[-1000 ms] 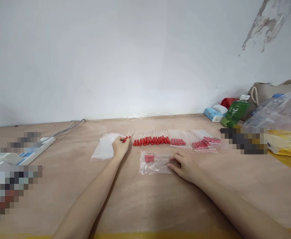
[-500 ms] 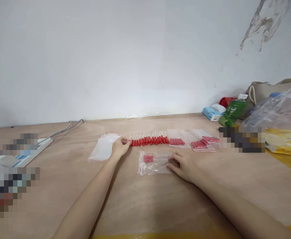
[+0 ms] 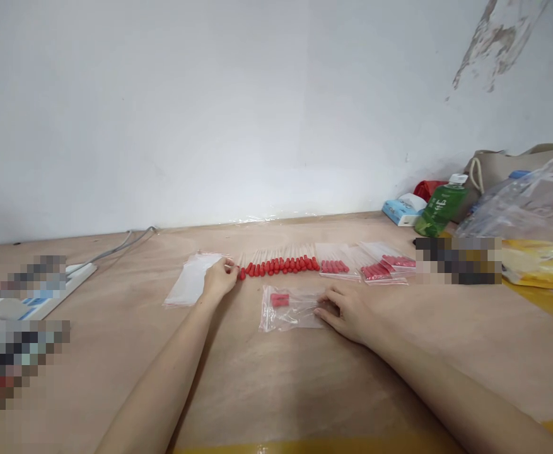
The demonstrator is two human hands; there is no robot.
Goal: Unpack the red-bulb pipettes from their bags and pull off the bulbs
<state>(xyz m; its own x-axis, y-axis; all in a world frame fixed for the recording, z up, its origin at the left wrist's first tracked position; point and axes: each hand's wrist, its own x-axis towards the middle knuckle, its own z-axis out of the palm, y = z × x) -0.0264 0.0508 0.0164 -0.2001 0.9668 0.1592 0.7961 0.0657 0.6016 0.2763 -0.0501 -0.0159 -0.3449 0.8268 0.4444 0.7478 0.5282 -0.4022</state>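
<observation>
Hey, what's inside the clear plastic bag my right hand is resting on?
The clear bag shows a small red cluster near its left end. The right hand covers its right edge, hiding anything there.

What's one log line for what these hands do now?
left hand: at left end of red-tipped droppers | right hand: resting on clear bag

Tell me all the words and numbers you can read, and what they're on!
No text here can be read.
Green bottle: white characters on the label, too blurred to read.
Blue and white pack: print too small to read.
Clear plastic bag: red marks, too blurred to read.
</observation>
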